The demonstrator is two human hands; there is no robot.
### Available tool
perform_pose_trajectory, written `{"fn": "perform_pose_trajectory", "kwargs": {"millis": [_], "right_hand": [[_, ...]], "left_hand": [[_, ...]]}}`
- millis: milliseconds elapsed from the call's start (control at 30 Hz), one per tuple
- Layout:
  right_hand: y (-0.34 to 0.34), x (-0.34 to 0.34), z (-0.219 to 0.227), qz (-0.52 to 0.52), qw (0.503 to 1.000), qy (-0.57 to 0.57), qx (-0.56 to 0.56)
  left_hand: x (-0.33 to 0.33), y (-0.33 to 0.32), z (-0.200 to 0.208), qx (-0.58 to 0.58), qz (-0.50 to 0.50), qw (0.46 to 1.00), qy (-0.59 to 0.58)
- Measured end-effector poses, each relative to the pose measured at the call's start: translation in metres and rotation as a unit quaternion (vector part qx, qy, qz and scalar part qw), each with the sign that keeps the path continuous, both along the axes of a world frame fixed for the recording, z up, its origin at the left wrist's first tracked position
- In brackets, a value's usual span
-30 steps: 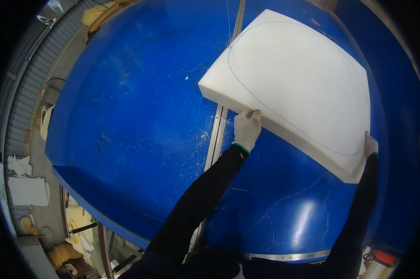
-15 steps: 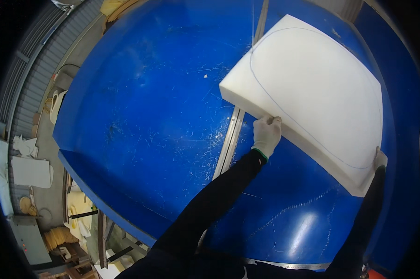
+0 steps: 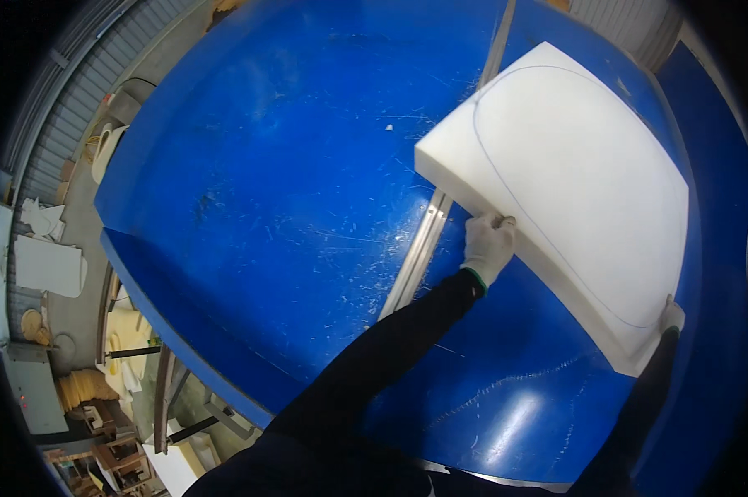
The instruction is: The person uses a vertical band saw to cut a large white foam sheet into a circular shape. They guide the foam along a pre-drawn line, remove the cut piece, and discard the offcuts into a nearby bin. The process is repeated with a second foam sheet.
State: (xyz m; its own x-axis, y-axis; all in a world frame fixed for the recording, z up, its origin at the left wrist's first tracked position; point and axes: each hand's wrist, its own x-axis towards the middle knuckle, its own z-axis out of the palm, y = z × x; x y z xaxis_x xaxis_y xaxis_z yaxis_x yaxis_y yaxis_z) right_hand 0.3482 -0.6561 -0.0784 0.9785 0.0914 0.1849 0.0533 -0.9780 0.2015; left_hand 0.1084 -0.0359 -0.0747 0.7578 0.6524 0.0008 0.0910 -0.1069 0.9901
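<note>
1. A thick white foam block (image 3: 589,190) lies on the right part of a blue worktable (image 3: 266,207), turned at an angle, with its left end crossing a metal strip (image 3: 419,253) in the tabletop.
2. A thin blue outline (image 3: 506,191), drawn as a broad curve, runs over the block's upper face, close to the long near edge along part of its course.
3. The left hand (image 3: 490,244), in a pale knit glove, has its fingers closed on that near edge, left of the edge's middle. A green cuff band (image 3: 477,282) shows at the wrist, above a black left sleeve (image 3: 399,340).
4. The right hand (image 3: 672,317), also gloved, touches the block's right side near its lower corner. It is small and partly turned away in this view, so I cannot tell whether its fingers grip the foam or only press against it.
5. Left of the block, well apart from both hands, a small white scrap (image 3: 389,127) rests on the blue surface.
6. Fine scratches mark the tabletop, and a jagged pale line (image 3: 498,388) curves across it below the block, near a bright reflection.
7. Beyond the table's left edge, a white sheet (image 3: 48,267) lies on the floor beside a corrugated wall (image 3: 59,141), and a grey cabinet (image 3: 34,389) stands nearer the person.
</note>
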Motion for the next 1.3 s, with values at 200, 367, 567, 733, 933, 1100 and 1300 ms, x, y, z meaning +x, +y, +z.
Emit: {"fn": "perform_pose_trajectory", "kwargs": {"millis": [200, 367, 567, 733, 933, 1100, 1300], "right_hand": [[0.033, -0.022, 0.009, -0.137, 0.965, 0.007, 0.225], [0.073, -0.06, 0.023, -0.131, 0.946, 0.027, 0.295], [0.071, -0.096, 0.039, -0.174, 0.924, 0.023, 0.339], [0.098, -0.137, 0.044, -0.15, 0.918, 0.014, 0.367], [0.098, -0.176, 0.043, -0.16, 0.891, 0.0, 0.426], [0.119, -0.209, 0.047, -0.177, 0.864, 0.003, 0.472], [0.141, -0.254, 0.047, -0.169, 0.858, 0.017, 0.485]], "left_hand": [[-0.001, 0.006, -0.002, -0.022, 0.003, 0.999, 0.033], [-0.006, 0.012, 0.002, -0.077, 0.016, 0.996, 0.044], [-0.013, 0.018, 0.018, -0.134, -0.014, 0.991, 0.021], [-0.02, 0.026, 0.029, -0.139, -0.005, 0.989, 0.053], [-0.021, 0.032, 0.03, -0.135, 0.01, 0.989, 0.055], [-0.02, 0.045, 0.02, -0.137, 0.008, 0.99, 0.036], [-0.02, 0.059, 0.011, -0.093, 0.032, 0.995, 0.025]]}}
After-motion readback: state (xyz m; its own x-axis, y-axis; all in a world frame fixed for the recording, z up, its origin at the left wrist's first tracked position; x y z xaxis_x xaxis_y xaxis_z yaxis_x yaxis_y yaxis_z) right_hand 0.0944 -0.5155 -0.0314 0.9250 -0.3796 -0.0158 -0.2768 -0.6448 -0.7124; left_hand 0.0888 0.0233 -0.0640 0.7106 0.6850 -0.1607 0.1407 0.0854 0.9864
